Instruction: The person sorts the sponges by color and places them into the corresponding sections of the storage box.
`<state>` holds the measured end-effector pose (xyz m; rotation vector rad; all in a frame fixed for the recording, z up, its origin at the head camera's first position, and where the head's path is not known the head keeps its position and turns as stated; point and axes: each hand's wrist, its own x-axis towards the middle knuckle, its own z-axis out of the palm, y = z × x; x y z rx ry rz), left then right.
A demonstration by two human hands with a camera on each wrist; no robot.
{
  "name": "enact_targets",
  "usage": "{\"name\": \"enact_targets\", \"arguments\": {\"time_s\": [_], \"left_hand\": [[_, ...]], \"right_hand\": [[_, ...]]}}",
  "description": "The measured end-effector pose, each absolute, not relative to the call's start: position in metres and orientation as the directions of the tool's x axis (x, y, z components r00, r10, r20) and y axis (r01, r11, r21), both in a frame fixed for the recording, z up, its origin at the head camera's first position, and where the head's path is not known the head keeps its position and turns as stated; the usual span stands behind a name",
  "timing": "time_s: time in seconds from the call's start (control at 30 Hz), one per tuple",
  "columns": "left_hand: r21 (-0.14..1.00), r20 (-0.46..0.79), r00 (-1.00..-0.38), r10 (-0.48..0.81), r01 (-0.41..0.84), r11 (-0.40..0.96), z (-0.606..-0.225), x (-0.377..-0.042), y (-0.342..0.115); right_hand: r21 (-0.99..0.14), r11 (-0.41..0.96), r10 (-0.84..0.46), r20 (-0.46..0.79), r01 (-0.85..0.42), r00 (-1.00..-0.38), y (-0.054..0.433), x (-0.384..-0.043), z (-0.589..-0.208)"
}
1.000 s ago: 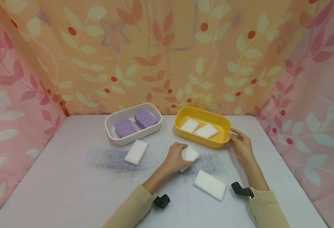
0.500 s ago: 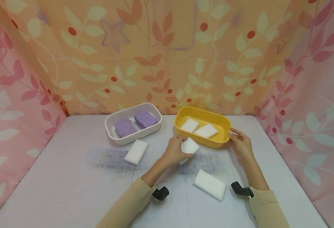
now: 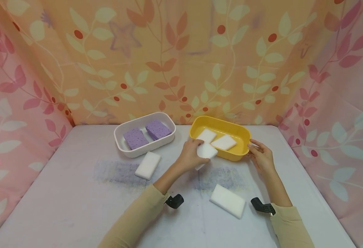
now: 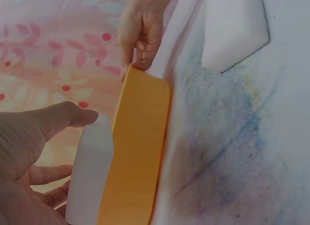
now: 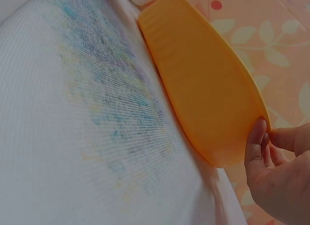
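Observation:
My left hand (image 3: 191, 155) grips a white sponge (image 3: 206, 151) between thumb and fingers, at the near side of the yellow tray (image 3: 196, 146). In the left wrist view this sponge (image 4: 89, 172) stands close by the tray's outer wall (image 4: 138, 138). Two white sponges (image 3: 224, 142) lie inside the yellow tray. With thumb and fingers my right hand (image 3: 263, 157) pinches the tray's right end; the right wrist view shows the fingertips (image 5: 257, 133) at its rim.
A white tray (image 3: 145, 151) holding purple sponges (image 3: 136, 138) stands to the left. One loose white sponge (image 3: 148, 165) lies before it, another white sponge (image 3: 228, 201) nearer the front. Coloured smudges mark the tablecloth (image 3: 85, 206). Patterned curtains (image 3: 181, 51) rise behind and at both sides.
My left hand has lifted the white sponge and carried it away from me, up to the near side of the yellow tray. The right hand has stayed on the tray's end.

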<state>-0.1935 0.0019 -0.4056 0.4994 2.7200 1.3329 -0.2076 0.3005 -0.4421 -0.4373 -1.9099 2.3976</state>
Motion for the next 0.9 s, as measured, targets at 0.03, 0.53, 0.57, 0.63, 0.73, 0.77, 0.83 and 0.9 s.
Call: {"name": "enact_targets", "arguments": {"time_s": [0.03,0.53,0.57,0.63,0.73,0.77,0.83,0.9], "left_hand": [[0.774,0.088,-0.943,0.320,0.267,0.574,-0.405,-0.194,0.002],[0.742,0.142,-0.941,0.306,0.306,0.597,-0.388,-0.215,0.011],[0.740,0.139,-0.942,0.306,0.305,0.600,-0.387,-0.217,0.011],[0.737,0.130,-0.943,0.306,0.299,0.606,-0.385,-0.220,0.012],[0.732,0.114,-0.945,0.306,0.288,0.618,-0.382,-0.225,0.014],[0.732,0.109,-0.946,0.304,0.284,0.620,-0.382,-0.226,0.014],[0.733,0.104,-0.948,0.299,0.276,0.621,-0.381,-0.229,0.015],[0.741,0.097,-0.951,0.292,0.265,0.617,-0.381,-0.232,0.017]], "right_hand": [[-0.961,-0.237,0.211,-0.191,0.139,-0.959,0.300,-0.208,-0.442],[-0.955,-0.241,0.225,-0.230,0.174,-0.947,0.300,-0.208,-0.441],[-0.955,-0.240,0.227,-0.232,0.177,-0.946,0.300,-0.208,-0.441],[-0.955,-0.236,0.228,-0.234,0.180,-0.945,0.300,-0.208,-0.440],[-0.955,-0.235,0.230,-0.235,0.180,-0.944,0.300,-0.209,-0.441],[-0.956,-0.233,0.231,-0.233,0.179,-0.945,0.300,-0.209,-0.441],[-0.957,-0.231,0.231,-0.229,0.176,-0.946,0.300,-0.209,-0.441],[-0.959,-0.228,0.233,-0.224,0.170,-0.947,0.299,-0.208,-0.441]]}}
